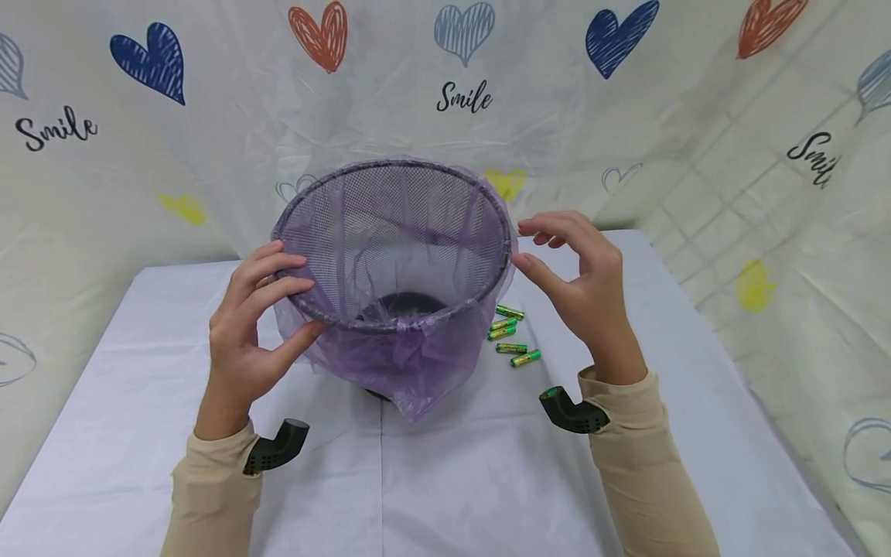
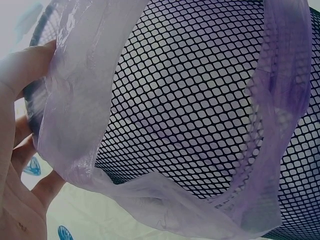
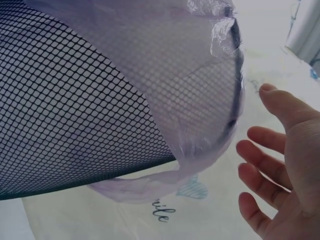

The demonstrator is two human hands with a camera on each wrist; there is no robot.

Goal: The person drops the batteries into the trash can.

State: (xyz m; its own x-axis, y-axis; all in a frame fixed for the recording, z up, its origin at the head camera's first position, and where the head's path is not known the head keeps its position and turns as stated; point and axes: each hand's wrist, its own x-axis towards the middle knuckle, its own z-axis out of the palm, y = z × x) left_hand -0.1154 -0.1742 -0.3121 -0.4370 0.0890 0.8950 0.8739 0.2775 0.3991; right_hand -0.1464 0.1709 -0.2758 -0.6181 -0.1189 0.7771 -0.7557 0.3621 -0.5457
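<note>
A black mesh wastebasket (image 1: 418,197) stands tilted on the table, its mouth toward me. Inside it hangs a thin purple trash bag (image 1: 418,371), folded out over the rim and drooping down the front. My left hand (image 1: 250,333) grips the rim on the left, fingers over the edge and thumb lower on the outside. In the left wrist view the mesh (image 2: 185,90) shows between folds of the bag. On the other side my right hand (image 1: 592,286) is held just off the rim, fingers relaxed and holding nothing. The right wrist view shows a gap between its fingertips (image 3: 245,147) and the bag.
Several green batteries (image 1: 511,348) lie on the white-covered table (image 1: 445,480) to the right of the basket. A white sheet (image 1: 390,108) printed with hearts and "Smile" hangs behind. Both wrists carry black camera mounts (image 1: 278,447).
</note>
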